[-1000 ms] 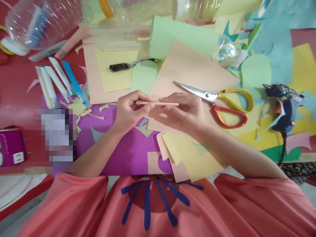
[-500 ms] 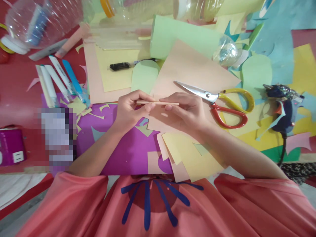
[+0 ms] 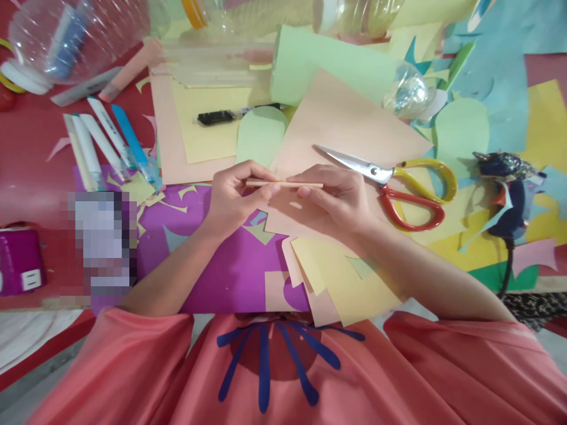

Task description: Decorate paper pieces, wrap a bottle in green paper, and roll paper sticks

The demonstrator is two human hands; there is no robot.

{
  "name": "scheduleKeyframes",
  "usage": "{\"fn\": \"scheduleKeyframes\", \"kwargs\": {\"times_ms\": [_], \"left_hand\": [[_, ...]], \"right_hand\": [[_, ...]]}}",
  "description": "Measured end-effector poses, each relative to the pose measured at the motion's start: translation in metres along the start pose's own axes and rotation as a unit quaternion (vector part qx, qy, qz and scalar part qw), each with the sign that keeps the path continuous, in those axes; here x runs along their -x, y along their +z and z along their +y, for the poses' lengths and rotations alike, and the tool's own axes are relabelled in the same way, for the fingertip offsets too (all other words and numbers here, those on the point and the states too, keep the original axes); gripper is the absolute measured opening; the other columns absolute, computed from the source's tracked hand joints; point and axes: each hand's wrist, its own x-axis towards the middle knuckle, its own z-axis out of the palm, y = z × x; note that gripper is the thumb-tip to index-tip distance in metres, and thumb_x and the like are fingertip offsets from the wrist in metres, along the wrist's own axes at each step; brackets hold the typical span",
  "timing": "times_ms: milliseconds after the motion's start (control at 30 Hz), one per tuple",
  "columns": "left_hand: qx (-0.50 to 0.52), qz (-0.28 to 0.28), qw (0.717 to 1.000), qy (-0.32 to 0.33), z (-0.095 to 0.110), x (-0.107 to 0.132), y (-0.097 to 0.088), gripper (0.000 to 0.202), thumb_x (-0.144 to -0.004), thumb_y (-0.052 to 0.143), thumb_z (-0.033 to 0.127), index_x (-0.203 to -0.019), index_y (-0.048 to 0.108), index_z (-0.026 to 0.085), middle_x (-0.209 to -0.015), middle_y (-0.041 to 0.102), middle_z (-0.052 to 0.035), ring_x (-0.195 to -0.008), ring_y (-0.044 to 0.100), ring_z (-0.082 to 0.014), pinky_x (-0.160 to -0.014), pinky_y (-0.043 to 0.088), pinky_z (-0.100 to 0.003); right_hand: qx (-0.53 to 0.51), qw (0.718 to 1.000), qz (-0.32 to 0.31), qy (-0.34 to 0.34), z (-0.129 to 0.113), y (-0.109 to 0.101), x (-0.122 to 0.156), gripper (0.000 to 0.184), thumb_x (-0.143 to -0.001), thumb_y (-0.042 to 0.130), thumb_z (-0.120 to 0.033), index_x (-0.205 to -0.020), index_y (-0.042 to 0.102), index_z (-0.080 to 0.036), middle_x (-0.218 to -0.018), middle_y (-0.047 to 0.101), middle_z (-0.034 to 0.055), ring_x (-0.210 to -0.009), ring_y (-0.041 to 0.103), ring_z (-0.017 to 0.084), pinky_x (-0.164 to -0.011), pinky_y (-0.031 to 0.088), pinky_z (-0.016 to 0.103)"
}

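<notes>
A thin, pale peach strip that looks like rolled or folded paper lies level between my two hands. My left hand pinches it between thumb and fingers near its middle. From the other side, my right hand grips it the same way, the fingertips of both hands almost meeting. Under them spreads a peach paper sheet. Scissors with one yellow and one red handle lie just right of my right hand, blades partly under its far side. A light green rounded paper piece sits beyond my left hand.
Several markers and a blurred-out object lie at left. A green paper-wrapped bottle and clear plastic bottles stand along the back. A dark blue glue gun with a cord rests at right. A black pen and paper scraps surround my hands.
</notes>
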Motion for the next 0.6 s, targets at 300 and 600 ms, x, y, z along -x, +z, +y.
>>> {"fn": "scheduleKeyframes", "kwargs": {"times_ms": [300,600], "left_hand": [[-0.001,0.005,1.000,-0.001,0.0005,-0.0004,0.0009,0.008,-0.069,0.071,0.025,-0.066,0.067,0.019,-0.060,0.063,0.0016,-0.050,0.052,-0.0082,-0.046,0.042,-0.021],[-0.013,0.002,1.000,-0.008,-0.0012,0.0003,0.0001,0.015,-0.072,0.073,0.031,-0.068,0.066,0.020,-0.058,0.061,0.0020,-0.050,0.053,-0.0091,-0.046,0.043,-0.023]], "right_hand": [[0.018,0.999,0.007,0.031,-0.0045,0.0017,0.0025,0.015,-0.088,0.062,-0.032,-0.092,0.075,-0.025,-0.091,0.074,0.0016,-0.083,0.067,0.014,-0.074,0.055,0.029],[0.022,0.999,0.030,0.032,-0.0049,0.0052,0.0035,0.012,-0.088,0.062,-0.027,-0.090,0.074,-0.024,-0.093,0.073,0.0024,-0.086,0.067,0.015,-0.079,0.055,0.032]]}}
